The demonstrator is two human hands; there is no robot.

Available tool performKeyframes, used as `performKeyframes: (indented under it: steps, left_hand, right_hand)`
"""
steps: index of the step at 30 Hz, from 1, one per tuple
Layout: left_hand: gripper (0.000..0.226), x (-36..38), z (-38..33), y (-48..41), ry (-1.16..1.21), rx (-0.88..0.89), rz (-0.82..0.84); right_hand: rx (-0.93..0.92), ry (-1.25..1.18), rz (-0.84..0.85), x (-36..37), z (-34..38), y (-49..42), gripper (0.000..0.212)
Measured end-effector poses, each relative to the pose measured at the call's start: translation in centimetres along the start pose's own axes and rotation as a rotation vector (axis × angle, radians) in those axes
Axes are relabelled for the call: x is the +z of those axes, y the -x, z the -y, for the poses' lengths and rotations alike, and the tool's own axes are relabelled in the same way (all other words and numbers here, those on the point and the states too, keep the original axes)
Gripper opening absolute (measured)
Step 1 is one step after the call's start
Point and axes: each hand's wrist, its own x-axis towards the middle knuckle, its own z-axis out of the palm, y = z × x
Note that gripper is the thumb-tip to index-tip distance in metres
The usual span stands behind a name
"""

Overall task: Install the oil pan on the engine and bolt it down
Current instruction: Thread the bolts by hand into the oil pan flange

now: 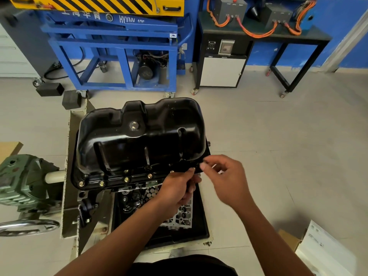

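Along oil pan (139,140) flange, perhaps five bolts (126,179)

- Bare left hand (177,189): forearm comes up from bottom-left, wrist bent, fingers curled in, fingertips bunched at top right. Closed or not, can't tell.
- Bare right hand (223,176): forearm comes in from lower right, back of hand up, thumb and index pinched, tips pointing left, blurred.
- Fingertips of both hands nearly meet.
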Motion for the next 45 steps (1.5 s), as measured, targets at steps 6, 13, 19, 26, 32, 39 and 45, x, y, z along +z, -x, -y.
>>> performKeyframes:
  steps: [6, 13, 19, 26, 32, 39, 45]
  left_hand:
    - [0.037, 1.2, 0.9, -1.7, -0.003, -0.111, -0.035]
    - [0.029, 2.7, 2.0, -3.1, 0.182, -0.085, -0.118]
    - [0.019, 2.3, 1.9, -3.9, 0.248, -0.111, -0.076]
    - [0.015, 2.3, 1.7, -4.4, 0.301, -0.142, -0.045]
    - [0.016, 2.1, 1.8, -4.7, 0.302, -0.154, -0.046]
    - [0.016, 1.9, 1.9, -4.7, 0.302, -0.144, -0.036]
    - [0.021, 2.1, 1.9, -4.6, 0.300, -0.142, -0.058]
  right_hand:
    - [0.024, 0.212, -0.021, -1.2, -4.5, -3.1, 0.013]
    - [-0.027, 0.315, 0.086, -0.9, -5.2, -3.8, 0.013]
    - [-0.008, 0.340, 0.116, -0.6, -4.9, -4.5, 0.012]
    - [-0.010, 0.411, 0.172, -0.2, -5.1, -4.8, 0.006]
    - [0.008, 0.440, 0.125, 0.1, -5.0, -4.4, 0.014]
    - [-0.008, 0.550, 0.099, 0.4, -4.4, -4.5, 0.021]
    - [-0.030, 0.602, 0.053, 0.4, -4.3, -4.3, 0.025]
